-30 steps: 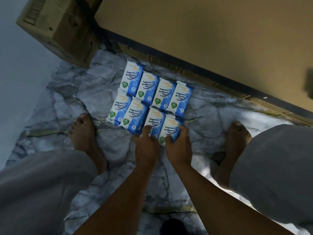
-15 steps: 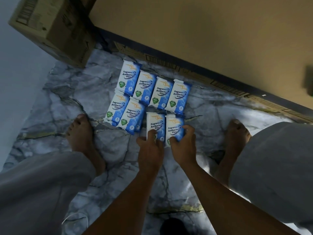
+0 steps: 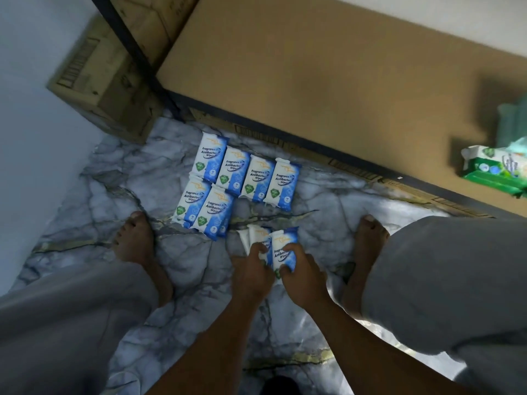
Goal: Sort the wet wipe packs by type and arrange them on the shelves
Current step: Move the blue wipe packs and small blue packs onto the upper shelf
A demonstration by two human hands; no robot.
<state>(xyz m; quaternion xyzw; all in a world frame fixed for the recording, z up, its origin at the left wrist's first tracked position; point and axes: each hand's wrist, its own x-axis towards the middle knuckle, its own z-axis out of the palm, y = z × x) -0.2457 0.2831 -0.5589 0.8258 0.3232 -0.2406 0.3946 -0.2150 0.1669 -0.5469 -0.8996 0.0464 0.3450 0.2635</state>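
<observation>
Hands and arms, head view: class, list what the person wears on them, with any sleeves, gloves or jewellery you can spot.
The left hand and right hand are bare: no gloves, and no rings show. The left forearm and right forearm are bare too, with no sleeve, watch or bracelet in view down to the frame's lower edge.

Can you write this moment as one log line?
left hand: grips left pack | right hand: grips right pack | other blue packs: on floor
</observation>
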